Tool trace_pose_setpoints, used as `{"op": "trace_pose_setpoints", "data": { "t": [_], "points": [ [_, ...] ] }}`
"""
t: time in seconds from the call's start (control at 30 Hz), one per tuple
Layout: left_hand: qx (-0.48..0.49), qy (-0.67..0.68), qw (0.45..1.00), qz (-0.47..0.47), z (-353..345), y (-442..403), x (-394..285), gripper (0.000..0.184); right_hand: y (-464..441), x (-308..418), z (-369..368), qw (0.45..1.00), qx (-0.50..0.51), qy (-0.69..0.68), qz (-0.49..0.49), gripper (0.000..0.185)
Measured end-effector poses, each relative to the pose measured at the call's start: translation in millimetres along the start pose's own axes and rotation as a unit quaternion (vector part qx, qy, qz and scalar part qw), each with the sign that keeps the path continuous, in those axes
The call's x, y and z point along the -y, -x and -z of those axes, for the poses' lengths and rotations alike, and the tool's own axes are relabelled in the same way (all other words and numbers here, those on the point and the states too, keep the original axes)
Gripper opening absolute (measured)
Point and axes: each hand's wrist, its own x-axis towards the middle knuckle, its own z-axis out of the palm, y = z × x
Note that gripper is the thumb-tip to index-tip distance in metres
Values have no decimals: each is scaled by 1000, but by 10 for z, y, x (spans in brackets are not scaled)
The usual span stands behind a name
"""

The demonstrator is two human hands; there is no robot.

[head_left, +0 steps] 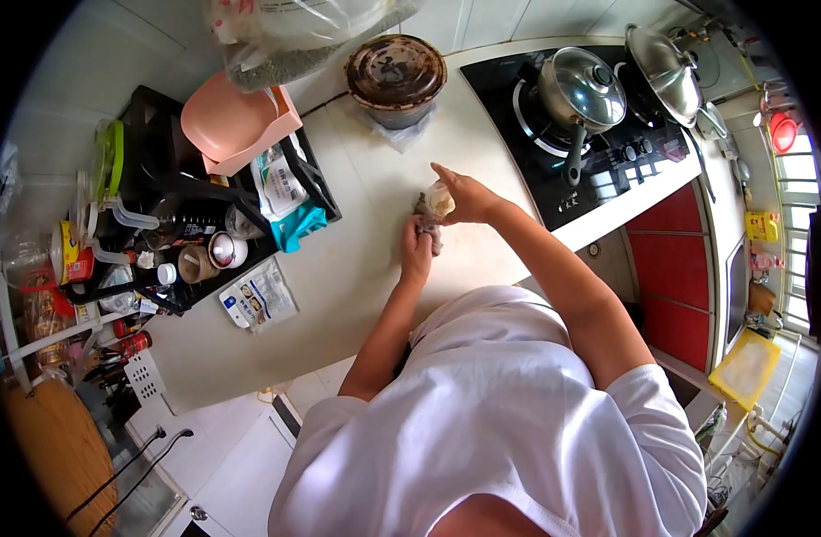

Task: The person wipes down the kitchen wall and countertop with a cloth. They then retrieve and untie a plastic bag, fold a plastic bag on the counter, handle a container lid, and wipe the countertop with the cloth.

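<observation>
My left hand (417,249) is closed on a crumpled grey-brown cloth (430,234) above the pale countertop (357,259). Just to its right, my right hand (469,199) grips a small whitish, rounded container (440,199), with one finger stretched out past it. Cloth and container touch or overlap; the exact contact is too small to make out. Beyond the hands stands a round pot with a stained brown lid (396,72), a plastic bag under it.
A black hob (554,201) at right carries a lidded saucepan (582,89) and a wok with a domed lid (666,76). At left, a black rack (240,192) holds a pink bin (227,121), bottles and jars. A white packet (258,295) lies beside it.
</observation>
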Motion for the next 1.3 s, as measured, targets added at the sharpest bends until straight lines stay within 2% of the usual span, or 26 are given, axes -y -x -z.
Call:
{"op": "trace_pose_setpoints", "data": {
  "t": [0.07, 0.1, 0.17, 0.23, 0.27, 0.4, 0.47, 0.5, 0.57, 0.7, 0.73, 0.77, 0.83, 0.87, 0.97, 1.1, 1.2, 1.3],
  "points": [
    [-43, 18, 999, -19, 93, -52, -9, 22, 32, 4, 31, 1000, 2, 3, 16, 119],
    [-72, -12, 997, -27, 243, -144, 194, 25, 113, 152, 127, 1000, -11, 27, -3, 122],
    [-78, -103, 991, -42, 342, -183, 52, 28, 192, 303, 169, 998, -23, 50, -20, 124],
    [-90, -109, 989, -47, 316, -192, -120, 28, 238, 357, 173, 990, -87, 81, -82, 124],
    [-99, -113, 987, -52, 291, -205, -186, 29, 245, 388, 188, 988, -82, 69, -108, 123],
    [-78, -114, 988, -72, 282, -383, -240, 32, 176, 131, 65, 994, -72, -18, -85, 124],
    [-66, -124, 986, -85, 314, -513, -189, 31, 153, 33, 32, 997, -49, -51, 8, 126],
    [-52, -136, 985, -97, 293, -547, -231, 31, 170, 60, 48, 998, -49, -50, 8, 126],
    [-52, -132, 984, -107, 249, -586, -311, 34, 229, 119, 67, 992, -87, 64, 61, 130],
    [1, -182, 973, -141, 146, -671, -408, 36, 254, 129, -58, 992, -121, 38, -10, 130],
    [22, -180, 972, -149, 119, -699, -395, 36, 248, 150, -86, 993, -105, -24, -42, 129],
    [22, -180, 972, -149, 93, -718, -380, 36, 241, 164, -113, 990, -89, -86, -74, 128],
    [69, -208, 968, -124, 32, -726, -416, 38, 203, 121, -195, 990, -89, -77, -75, 126],
    [66, -166, 982, -64, 31, -702, -431, 39, 183, 94, -235, 990, -99, -77, -68, 125],
    [79, -164, 983, -40, 114, -756, -309, 39, 175, 96, -271, 990, -106, -75, -62, 123],
    [67, -218, 970, -79, 111, -662, -336, 38, 166, 72, -318, 989, -127, -52, -52, 121],
    [10, -136, 988, -69, 65, -454, -238, 33, 167, 65, -298, 992, -100, -50, -65, 121],
    [-29, -136, 987, -83, 64, -260, -119, 30, 147, 82, -256, 993, -72, -47, -82, 120]
  ]
}}
